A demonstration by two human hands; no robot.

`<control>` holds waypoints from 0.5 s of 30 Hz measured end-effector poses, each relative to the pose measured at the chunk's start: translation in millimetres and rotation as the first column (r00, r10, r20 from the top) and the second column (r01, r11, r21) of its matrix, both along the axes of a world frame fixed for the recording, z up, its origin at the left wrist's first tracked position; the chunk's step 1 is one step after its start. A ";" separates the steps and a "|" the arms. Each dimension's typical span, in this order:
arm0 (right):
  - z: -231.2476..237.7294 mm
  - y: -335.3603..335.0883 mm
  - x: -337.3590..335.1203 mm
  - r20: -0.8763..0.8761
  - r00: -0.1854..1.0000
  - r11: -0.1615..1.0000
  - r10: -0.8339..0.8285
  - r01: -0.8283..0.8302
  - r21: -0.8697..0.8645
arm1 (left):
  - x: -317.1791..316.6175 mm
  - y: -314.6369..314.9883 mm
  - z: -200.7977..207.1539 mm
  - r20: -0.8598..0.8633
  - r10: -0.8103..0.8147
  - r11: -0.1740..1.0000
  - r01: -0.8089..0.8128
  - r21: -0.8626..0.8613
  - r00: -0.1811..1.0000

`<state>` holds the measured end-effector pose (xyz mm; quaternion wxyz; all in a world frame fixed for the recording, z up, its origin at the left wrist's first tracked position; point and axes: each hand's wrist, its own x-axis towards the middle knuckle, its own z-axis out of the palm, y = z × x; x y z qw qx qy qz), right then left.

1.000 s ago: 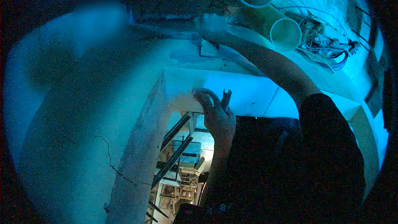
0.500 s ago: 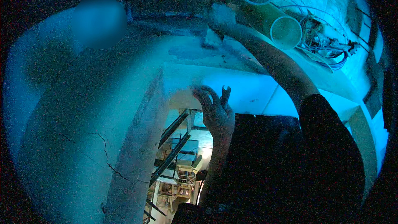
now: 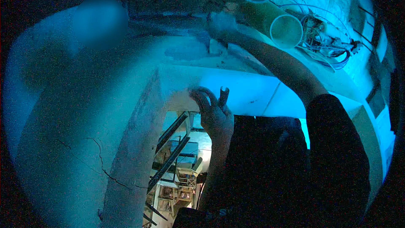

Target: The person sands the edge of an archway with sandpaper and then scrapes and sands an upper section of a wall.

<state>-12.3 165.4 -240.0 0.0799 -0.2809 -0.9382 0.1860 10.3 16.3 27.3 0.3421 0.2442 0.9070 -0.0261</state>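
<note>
My left hand (image 3: 217,116) reaches up to a pale wall edge (image 3: 177,80), its fingers curved and spread, the fingertips close to or against it. On its thumb side a slim upright shape (image 3: 223,96) ends in a light notch; whether it is the thumb or a held piece, I cannot tell. Farther off, my right hand (image 3: 221,24) is stretched forward and looks closed, dim and blurred. A pale block-like piece (image 3: 217,47) shows just below it, and what the fingers grip is hard to make out.
Two round-mouthed cylinders, pipes or buckets (image 3: 286,31), lie at the upper right, near a tangle of cables (image 3: 327,44). A broad cracked wall surface (image 3: 84,156) fills the left. Below, an opening shows dark metal bars (image 3: 168,156) and wooden frames (image 3: 185,185) far down.
The view has shifted slightly, so most things sit a little farther left. My right hand and the pale block have come slightly lower; my left hand keeps its pose.
</note>
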 end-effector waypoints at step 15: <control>-6.8 35.9 37.6 0.196 0.981 0.979 -0.012 0.051 -0.197 | 5.6 4.7 -7.0 -0.006 -0.057 0.996 0.058 0.062 0.998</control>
